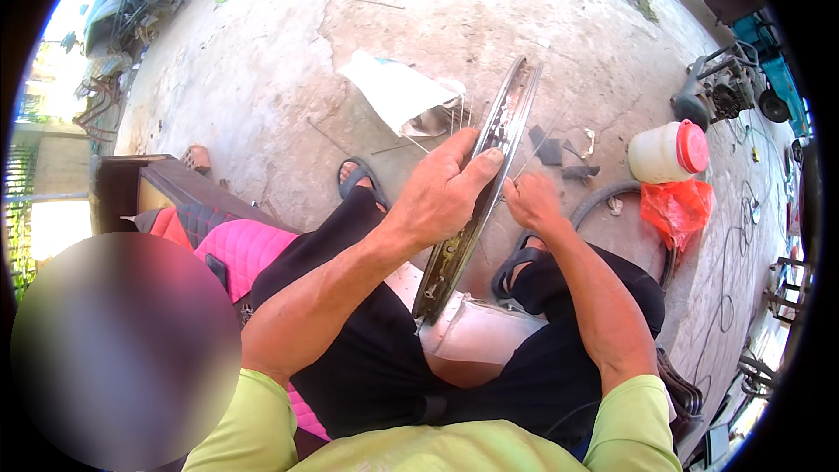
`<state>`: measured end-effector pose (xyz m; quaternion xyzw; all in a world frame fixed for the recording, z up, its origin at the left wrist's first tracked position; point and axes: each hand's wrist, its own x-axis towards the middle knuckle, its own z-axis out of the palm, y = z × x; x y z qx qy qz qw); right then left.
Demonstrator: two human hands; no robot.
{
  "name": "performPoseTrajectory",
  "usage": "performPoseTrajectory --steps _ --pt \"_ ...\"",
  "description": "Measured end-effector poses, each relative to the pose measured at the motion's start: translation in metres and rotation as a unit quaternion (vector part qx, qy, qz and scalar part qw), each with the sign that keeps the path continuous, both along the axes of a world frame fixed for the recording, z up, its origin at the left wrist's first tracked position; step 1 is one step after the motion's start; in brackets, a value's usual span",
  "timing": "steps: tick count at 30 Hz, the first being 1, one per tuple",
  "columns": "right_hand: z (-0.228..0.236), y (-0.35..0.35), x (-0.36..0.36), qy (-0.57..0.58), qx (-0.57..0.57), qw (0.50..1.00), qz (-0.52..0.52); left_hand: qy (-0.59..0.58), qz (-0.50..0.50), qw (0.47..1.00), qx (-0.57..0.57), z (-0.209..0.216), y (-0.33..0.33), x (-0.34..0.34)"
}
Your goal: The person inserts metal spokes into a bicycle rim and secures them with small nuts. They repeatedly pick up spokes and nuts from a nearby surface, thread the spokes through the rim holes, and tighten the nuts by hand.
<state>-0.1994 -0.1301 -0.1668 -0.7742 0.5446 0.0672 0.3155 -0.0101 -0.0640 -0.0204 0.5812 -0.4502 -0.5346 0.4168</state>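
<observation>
Chromed metal, the round spoked wheel rim (486, 177) stands nearly on edge between the seated person's knees, its lower end resting on a white plastic sheet (476, 332) across the lap and its top leaning away over the cracked concrete ground (262, 61). The left hand (441, 195) reaches in with the forearm stretched forward, fingers curled over the rim's near edge and thumb laid along it, closed around the metal. The right hand (531, 203) sits just beyond the rim on its far side, fingers bent down and pinched at thin wire spokes (533, 157); how tight that pinch is cannot be told. A white plastic jug with a red lid (668, 151) and an orange-red plastic bag (677, 210) lie near on the right, a pink quilted cushion (240, 249) on the left. Open concrete spreads ahead.
</observation>
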Motion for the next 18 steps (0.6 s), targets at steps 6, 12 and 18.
performPoseTrajectory --steps 6,12,18 --pt "-0.022 0.001 -0.008 -0.077 0.079 0.992 -0.066 -0.014 -0.001 1.000 -0.002 0.003 -0.001 -0.001" --pt "-0.012 0.005 0.002 -0.179 0.138 0.973 -0.043 -0.021 -0.005 1.000 0.011 0.006 0.002 0.002" --pt "-0.071 0.003 -0.003 -0.210 0.068 0.975 -0.005 -0.004 -0.006 1.000 0.018 0.001 0.001 0.000"
